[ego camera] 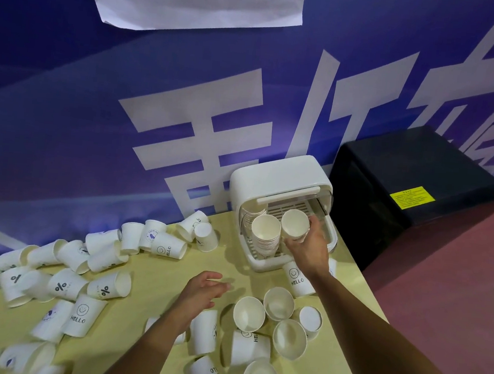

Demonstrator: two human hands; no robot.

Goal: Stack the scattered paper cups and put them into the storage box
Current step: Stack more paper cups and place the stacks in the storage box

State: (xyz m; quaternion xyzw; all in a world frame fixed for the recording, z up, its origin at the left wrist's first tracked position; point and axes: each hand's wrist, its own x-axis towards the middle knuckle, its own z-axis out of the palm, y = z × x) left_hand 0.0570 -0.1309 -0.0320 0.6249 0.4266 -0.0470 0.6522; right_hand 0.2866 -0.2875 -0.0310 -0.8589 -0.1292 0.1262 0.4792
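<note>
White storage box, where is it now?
Head view, right of centre: the white plastic storage box stands on the yellow table against the blue banner, beside the black cabinet.

**Inspector:** Report the markings on the cups before you.

**Recorder:** "HELLO" under a smiley face is on the front cup (297,279), just in front of the storage box (283,175). You have the same print on the left cup (81,317). A "%" sign is on the lying cup (105,290) and its neighbours.

**Inspector:** And beyond your table?

**Recorder:** The blue banner (66,109) carries large white characters, cut off at the edge. The yellow label (412,197) on the black cabinet (423,155) has print too small to read.
</note>
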